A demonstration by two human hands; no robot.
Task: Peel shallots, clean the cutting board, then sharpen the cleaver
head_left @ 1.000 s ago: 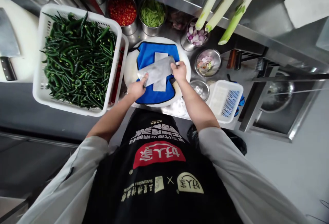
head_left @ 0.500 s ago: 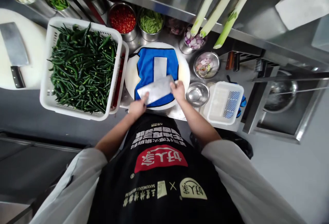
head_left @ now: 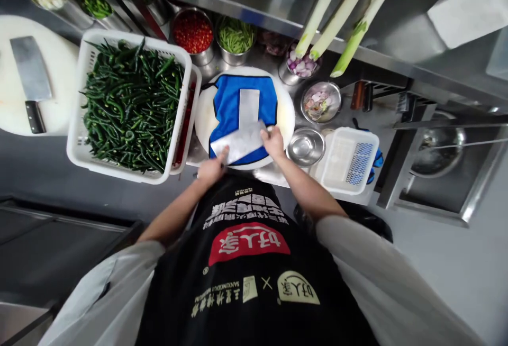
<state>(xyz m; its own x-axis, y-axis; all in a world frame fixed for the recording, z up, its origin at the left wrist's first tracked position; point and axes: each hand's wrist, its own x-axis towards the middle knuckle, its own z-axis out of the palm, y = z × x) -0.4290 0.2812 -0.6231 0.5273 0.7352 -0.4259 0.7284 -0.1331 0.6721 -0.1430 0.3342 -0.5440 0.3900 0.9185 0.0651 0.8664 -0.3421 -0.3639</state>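
Note:
My right hand point(head_left: 272, 141) is closed around the handle of a cleaver point(head_left: 240, 143). The fingers of my left hand point(head_left: 211, 170) press on the far lower end of its blade. The blade lies flat and slanted across the near end of a grey rectangular whetstone point(head_left: 249, 107), covering that part. Under the stone is a rumpled blue cloth point(head_left: 228, 97) with dark edging, spread over a round white cutting board point(head_left: 286, 108).
To the left stands a white basket point(head_left: 75, 147) of green chilies, beyond it a second cleaver point(head_left: 34, 76) on another board. On the right are a metal bowl point(head_left: 305, 146) and a white plastic basket point(head_left: 329, 179). Leeks point(head_left: 323, 10) jut from the shelf above.
The cleaver has slid slightly toward my body and to the left over the whetstone, both hands moving with it. The whole view has shifted a little.

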